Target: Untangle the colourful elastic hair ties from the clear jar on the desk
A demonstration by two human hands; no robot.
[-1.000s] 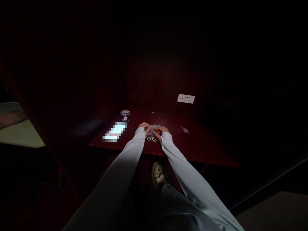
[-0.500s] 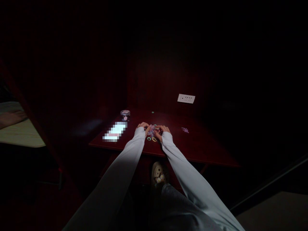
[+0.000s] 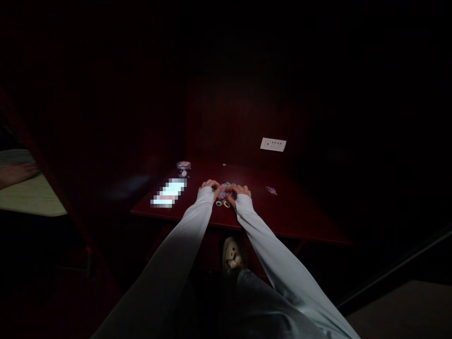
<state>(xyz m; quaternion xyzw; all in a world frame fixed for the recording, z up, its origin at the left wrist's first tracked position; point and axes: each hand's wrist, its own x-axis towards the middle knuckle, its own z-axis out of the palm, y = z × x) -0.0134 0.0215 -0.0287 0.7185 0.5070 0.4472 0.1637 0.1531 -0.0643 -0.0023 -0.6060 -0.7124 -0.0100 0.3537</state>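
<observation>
Between my two hands lies a loose pile of small pink-purple pieces (image 3: 222,192) on the dark red desk. My left hand (image 3: 209,185) is at the pile's left side, fingers curled and thumb drawn in, with a small dark spot between them that I cannot make out. Reaching in from the right, my right hand (image 3: 243,190) has its index finger and thumb apart over the pile's edge. Close to me lie a green ring (image 3: 219,204) and a yellow ring (image 3: 227,204), probably hair ties. Another green ring (image 3: 228,184) shows at the far side of the pile.
On the desk (image 3: 296,212) stand a round lidded jar (image 3: 184,169) and a bright blurred screen (image 3: 169,193) to the left. A small purple cluster (image 3: 271,190) lies right, a tiny green ring (image 3: 224,165) far back. Behind is a wall socket (image 3: 273,144). Another person's hand (image 3: 19,173) rests beyond the left partition.
My left fingers have curled in, and a dark spot now shows between them. My right fingers have shifted slightly over the pile, uncovering more of the green ring at its far side.
</observation>
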